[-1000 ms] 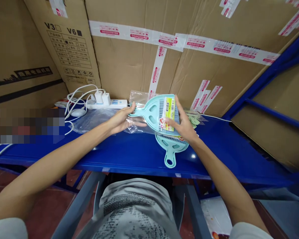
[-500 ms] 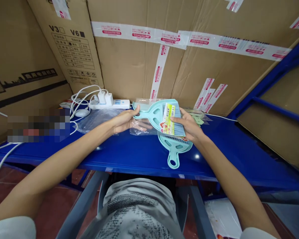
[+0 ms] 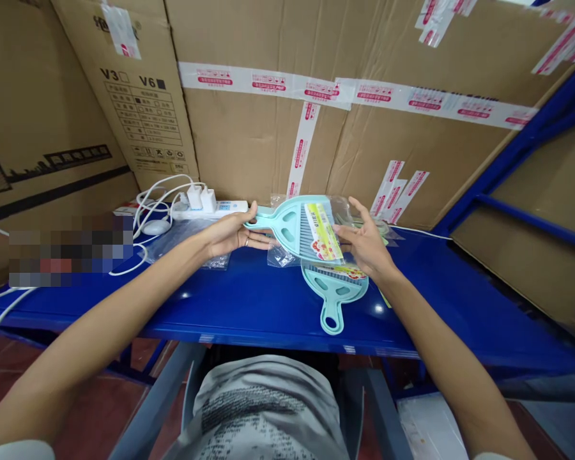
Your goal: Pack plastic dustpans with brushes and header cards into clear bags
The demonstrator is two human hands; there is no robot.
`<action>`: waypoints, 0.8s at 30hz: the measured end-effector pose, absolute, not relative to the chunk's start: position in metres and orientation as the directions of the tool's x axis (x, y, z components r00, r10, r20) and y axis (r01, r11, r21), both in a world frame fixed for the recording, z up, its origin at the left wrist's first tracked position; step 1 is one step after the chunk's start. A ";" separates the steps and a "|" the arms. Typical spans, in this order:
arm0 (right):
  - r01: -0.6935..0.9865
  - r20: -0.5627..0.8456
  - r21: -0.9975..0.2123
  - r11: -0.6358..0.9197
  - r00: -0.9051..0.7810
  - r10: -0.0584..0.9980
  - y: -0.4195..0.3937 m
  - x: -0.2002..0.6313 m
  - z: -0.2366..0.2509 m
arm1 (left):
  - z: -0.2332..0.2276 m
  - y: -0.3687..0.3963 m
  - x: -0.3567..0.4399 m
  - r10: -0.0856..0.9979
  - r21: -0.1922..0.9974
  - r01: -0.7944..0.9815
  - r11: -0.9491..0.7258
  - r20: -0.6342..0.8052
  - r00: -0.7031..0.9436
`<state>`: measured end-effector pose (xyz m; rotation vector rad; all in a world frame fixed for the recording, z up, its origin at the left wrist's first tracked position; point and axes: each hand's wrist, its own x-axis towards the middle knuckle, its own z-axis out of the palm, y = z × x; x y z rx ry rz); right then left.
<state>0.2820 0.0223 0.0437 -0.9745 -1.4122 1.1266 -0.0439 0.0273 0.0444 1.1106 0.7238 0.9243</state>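
Left hand (image 3: 227,234): fingers pinching pale-turquoise plastic dustpan (image 3: 297,225) by its handle. Right hand (image 3: 368,246): fingers partly spread at wide end, grip unclear. Second turquoise plastic dustpan (image 3: 333,298) partly hidden.

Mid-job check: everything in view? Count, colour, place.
table: one, blue, centre
held dustpan: one, turquoise, above table
other dustpan: one, turquoise, on table
bristles: two sets, grey-blue, in dustpans
labels: two, yellow, over bristles
clear plastic: count unclear, transparent, table's left and middle
power strip: one, white, table's back
chargers: two, white, in power strip
cables: several, white, beside power strip
cardboard: several panels, brown, around table
tape: several strips, white-red, on cardboard
metal bars: several, blue, right
chair: one, grey, foreground
left grip: one, bare, on held dustpan's handle
right grip: one, bare, at its wide end
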 end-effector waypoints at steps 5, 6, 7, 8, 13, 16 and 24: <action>-0.046 0.255 -0.967 0.252 -0.097 0.962 0.018 0.279 0.047 | 0.047 0.028 -0.047 0.914 0.942 -0.302 0.146 -0.011 0.407; -0.063 0.258 -0.965 0.253 -0.090 0.962 0.018 0.279 0.048 | 0.047 0.028 -0.047 0.915 0.940 -0.308 0.145 -0.009 0.403; -0.073 0.258 -0.965 0.252 -0.092 0.962 0.017 0.279 0.050 | 0.047 0.028 -0.046 0.917 0.939 -0.312 0.142 -0.006 0.400; -0.075 0.256 -0.966 0.249 -0.107 0.961 0.016 0.279 0.051 | 0.046 0.027 -0.046 0.918 0.939 -0.315 0.136 0.000 0.396; -0.042 0.260 -0.965 0.259 -0.270 0.927 0.012 0.281 0.055 | 0.046 0.024 -0.042 0.927 0.939 -0.329 0.097 0.035 0.374; -0.059 0.269 -0.963 0.263 -0.293 0.918 0.012 0.282 0.056 | 0.046 0.023 -0.041 0.922 0.940 -0.325 0.105 0.031 0.386; -0.073 0.263 -0.965 0.253 -0.289 0.921 0.015 0.284 0.053 | 0.047 0.021 -0.037 0.930 0.940 -0.322 0.112 0.014 0.366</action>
